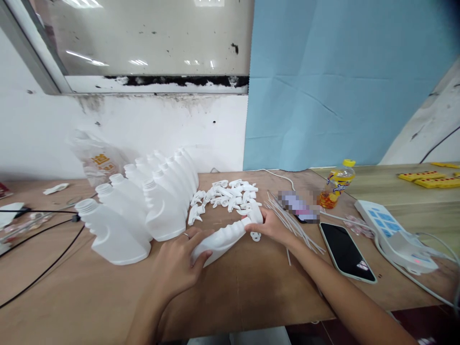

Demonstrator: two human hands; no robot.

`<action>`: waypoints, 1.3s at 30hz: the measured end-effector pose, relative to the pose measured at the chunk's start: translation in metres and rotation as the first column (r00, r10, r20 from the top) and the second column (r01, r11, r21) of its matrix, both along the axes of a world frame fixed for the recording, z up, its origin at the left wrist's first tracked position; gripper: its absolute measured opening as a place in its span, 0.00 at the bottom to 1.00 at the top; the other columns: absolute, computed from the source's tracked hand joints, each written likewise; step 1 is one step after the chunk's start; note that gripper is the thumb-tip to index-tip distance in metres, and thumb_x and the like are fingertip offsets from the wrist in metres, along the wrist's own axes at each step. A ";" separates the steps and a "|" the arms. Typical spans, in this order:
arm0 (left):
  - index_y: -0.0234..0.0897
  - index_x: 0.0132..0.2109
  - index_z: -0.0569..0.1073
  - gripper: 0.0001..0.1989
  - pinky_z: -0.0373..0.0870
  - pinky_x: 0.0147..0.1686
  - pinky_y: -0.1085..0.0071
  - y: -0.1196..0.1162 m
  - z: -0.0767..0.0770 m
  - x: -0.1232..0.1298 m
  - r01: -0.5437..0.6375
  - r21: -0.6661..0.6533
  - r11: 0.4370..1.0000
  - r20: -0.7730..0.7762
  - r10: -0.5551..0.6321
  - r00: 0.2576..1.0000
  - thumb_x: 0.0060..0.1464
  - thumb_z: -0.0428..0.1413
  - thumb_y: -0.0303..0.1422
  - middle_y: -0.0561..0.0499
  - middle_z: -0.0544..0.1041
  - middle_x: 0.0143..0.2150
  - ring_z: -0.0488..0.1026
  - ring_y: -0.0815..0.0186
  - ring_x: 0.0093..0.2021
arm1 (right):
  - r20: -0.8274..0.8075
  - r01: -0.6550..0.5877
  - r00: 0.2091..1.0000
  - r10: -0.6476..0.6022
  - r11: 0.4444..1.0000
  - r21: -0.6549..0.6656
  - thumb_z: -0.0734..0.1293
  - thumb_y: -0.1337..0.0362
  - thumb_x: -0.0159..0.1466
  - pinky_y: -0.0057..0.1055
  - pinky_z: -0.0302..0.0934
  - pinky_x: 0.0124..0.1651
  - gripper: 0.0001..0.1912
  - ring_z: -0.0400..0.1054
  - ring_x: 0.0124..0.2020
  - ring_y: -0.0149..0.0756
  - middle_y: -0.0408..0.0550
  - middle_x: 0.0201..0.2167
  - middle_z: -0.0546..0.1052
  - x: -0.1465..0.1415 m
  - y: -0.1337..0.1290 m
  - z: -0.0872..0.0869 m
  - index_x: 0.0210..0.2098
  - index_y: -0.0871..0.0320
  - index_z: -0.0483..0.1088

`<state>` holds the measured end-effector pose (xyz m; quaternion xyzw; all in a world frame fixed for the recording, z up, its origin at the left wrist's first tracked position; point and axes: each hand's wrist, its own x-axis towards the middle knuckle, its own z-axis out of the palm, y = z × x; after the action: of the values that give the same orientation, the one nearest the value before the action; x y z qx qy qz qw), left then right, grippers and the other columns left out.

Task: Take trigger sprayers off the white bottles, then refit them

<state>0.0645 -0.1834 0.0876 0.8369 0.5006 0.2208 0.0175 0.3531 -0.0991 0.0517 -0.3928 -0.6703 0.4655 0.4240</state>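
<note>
On the near side of the spray-head pile (230, 192), the left hand (179, 261) grasps the bottle (224, 239) low, the right hand (272, 226) its spray top (255, 213). Likely light, smooth and squeezable, it suits gentle holds at base and neck.

A white painted wall (215, 129) is standing behind a brown rectangular tabletop (258, 297) and showing dark stains. At upper left, a grey metal frame (32, 43) is bordering a pale glass pane (161, 38); the pane is reflecting bright white light strips (82, 56), and black patches (179, 81) are lining its lower edge. A light-blue fabric sheet (316, 86) is hanging beside the pane. A pale wood-grain surface (388, 201) is extending rightward. Dark red flooring (427, 326) is showing at lower right.
</note>
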 end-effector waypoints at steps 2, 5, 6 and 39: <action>0.52 0.59 0.68 0.19 0.71 0.41 0.64 0.001 0.001 -0.001 0.009 -0.012 1.000 0.000 -0.009 1.000 0.63 0.49 0.41 0.52 0.76 0.53 0.76 0.57 0.48 | 0.032 -0.015 0.999 0.016 1.000 -0.021 0.78 0.53 0.48 0.32 0.65 0.38 0.25 0.72 0.37 0.41 0.48 0.37 0.79 0.001 -0.001 0.004 0.41 0.59 0.75; 0.52 0.59 0.68 0.19 0.71 0.42 0.65 0.004 0.002 -0.004 0.026 -0.033 0.999 0.017 -0.025 1.000 0.62 0.50 0.43 0.52 0.76 0.53 0.76 0.58 0.48 | 0.024 -0.091 0.995 0.092 0.996 -0.016 0.80 0.56 0.46 0.32 0.65 0.40 0.27 0.72 0.38 0.40 0.47 0.39 0.79 0.001 -0.004 0.013 0.43 0.58 0.74; 0.53 0.59 0.68 0.19 0.71 0.43 0.65 0.005 0.002 -0.005 0.032 -0.039 0.999 0.027 -0.031 0.999 0.62 0.50 0.44 0.53 0.76 0.54 0.76 0.58 0.48 | 0.015 -0.113 0.993 0.113 0.994 0.003 0.80 0.57 0.45 0.31 0.65 0.41 0.27 0.71 0.39 0.39 0.47 0.40 0.78 0.001 -0.005 0.015 0.42 0.58 0.74; 0.39 0.63 0.62 0.28 0.72 0.33 0.64 0.015 0.011 0.075 0.046 0.112 0.993 -0.313 -0.008 0.950 0.57 0.58 0.36 0.45 0.79 0.43 0.77 0.52 0.43 | -0.056 -0.072 0.996 0.066 0.992 -0.102 0.78 0.50 0.48 0.27 0.51 0.24 0.23 0.58 0.20 0.29 0.37 0.18 0.67 -0.024 -0.015 0.005 0.31 0.57 0.68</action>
<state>0.1393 -0.1682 0.0985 0.8676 0.4716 0.1148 -0.1083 0.3291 -0.1141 0.0570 -0.3785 -0.6469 0.5244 0.4041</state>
